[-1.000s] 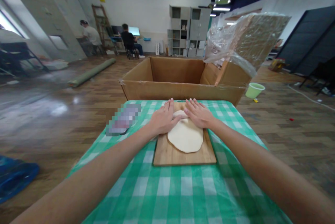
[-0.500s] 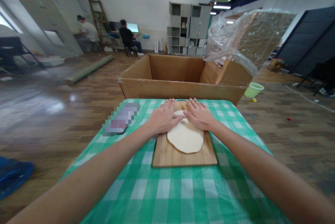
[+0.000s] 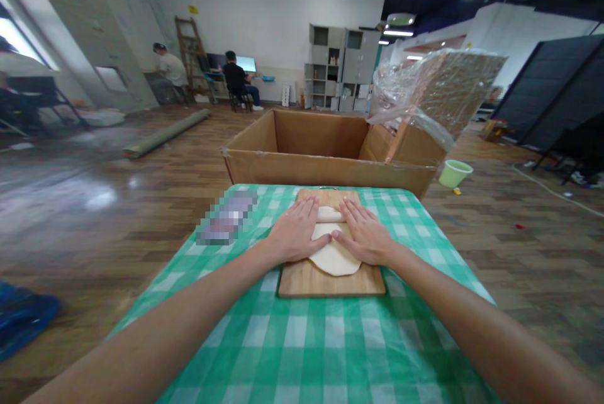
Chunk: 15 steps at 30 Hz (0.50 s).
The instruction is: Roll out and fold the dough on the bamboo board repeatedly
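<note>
Head view. Left hand [image 3: 298, 232], 1: palm down, fingers straight, unclenched, laid over the left end of the pin [image 3: 329, 214]. Right hand [image 3: 365, 235], 1: same pose, over the right end. Thumb tips just beside each other. Pin, 1: pale, lying across the far part of the dough [image 3: 335, 263]. Dough, 1 sheet: flat on the board [image 3: 330, 287]. Board, 1: wooden, on checked cloth [image 3: 330, 353]. Box [image 3: 302, 168], 1: cardboard, beyond.

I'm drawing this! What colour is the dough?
The dough is pale cream, shown in the head view.
</note>
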Motion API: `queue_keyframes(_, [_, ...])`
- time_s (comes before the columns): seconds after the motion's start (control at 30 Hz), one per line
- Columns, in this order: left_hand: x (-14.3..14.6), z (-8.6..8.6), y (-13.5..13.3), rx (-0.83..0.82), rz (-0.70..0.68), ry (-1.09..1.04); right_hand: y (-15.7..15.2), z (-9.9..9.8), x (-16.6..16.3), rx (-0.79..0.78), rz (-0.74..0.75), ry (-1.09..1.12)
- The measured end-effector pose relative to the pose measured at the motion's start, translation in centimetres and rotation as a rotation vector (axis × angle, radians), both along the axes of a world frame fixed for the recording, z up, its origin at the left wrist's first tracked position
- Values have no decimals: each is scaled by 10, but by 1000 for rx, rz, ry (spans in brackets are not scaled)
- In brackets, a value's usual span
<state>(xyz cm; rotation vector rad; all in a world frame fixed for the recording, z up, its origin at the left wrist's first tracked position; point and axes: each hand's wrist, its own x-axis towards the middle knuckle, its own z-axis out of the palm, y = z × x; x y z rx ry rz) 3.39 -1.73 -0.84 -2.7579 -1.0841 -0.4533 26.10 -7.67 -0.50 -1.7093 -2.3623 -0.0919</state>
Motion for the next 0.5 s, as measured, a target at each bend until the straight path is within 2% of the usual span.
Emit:
queue_keyframes(0.33, [-14, 4, -46, -47, -42, -66, -43, 2, 3, -12, 75, 17])
queue_keyframes(0.5, [-17, 5, -63, -67, -52, -77, -57, 12, 6, -42, 118, 41])
